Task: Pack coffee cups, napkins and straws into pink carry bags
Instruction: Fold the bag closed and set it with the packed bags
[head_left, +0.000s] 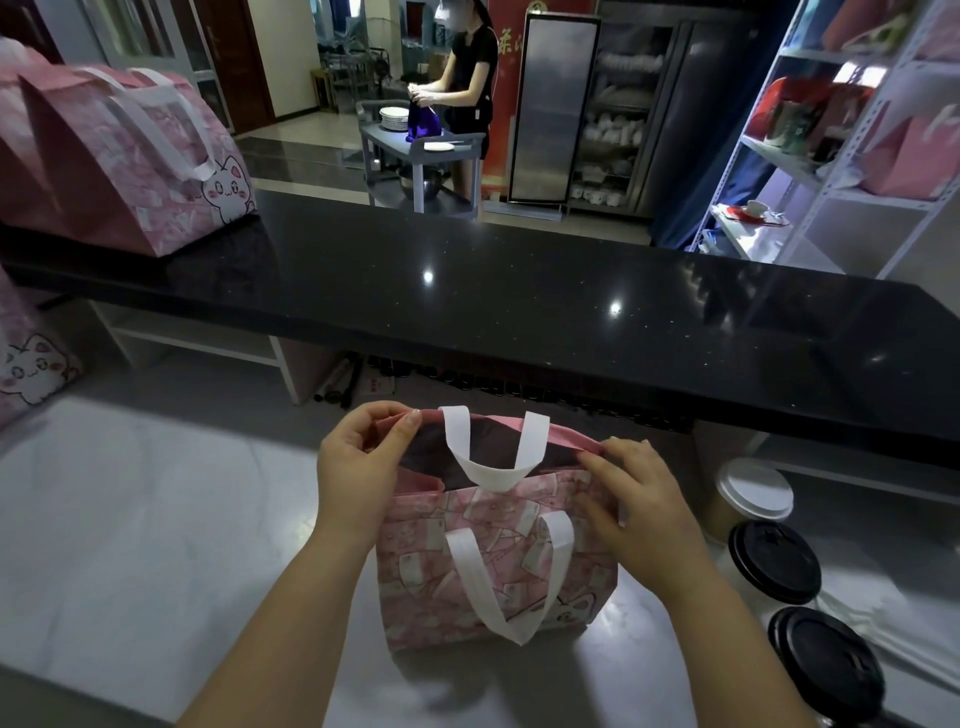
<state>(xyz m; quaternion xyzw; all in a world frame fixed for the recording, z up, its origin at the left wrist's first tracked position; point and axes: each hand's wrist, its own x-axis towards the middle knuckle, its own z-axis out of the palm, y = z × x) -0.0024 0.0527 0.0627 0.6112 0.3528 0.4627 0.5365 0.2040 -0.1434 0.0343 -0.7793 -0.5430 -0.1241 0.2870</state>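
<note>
On the pale marble bench (156, 519), at 6 o'clock, stands an open pink cat-print fabric carry bag (498, 561). The left hand (358, 467) pinches its 10 o'clock rim between curled fingers; the right hand (634, 504) grips its 2 o'clock rim.

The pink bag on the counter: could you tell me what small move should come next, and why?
Probably pull the pink bag wider open: left hand and right hand hold its rim, and three lidded cups stand unpacked beside it.
</note>
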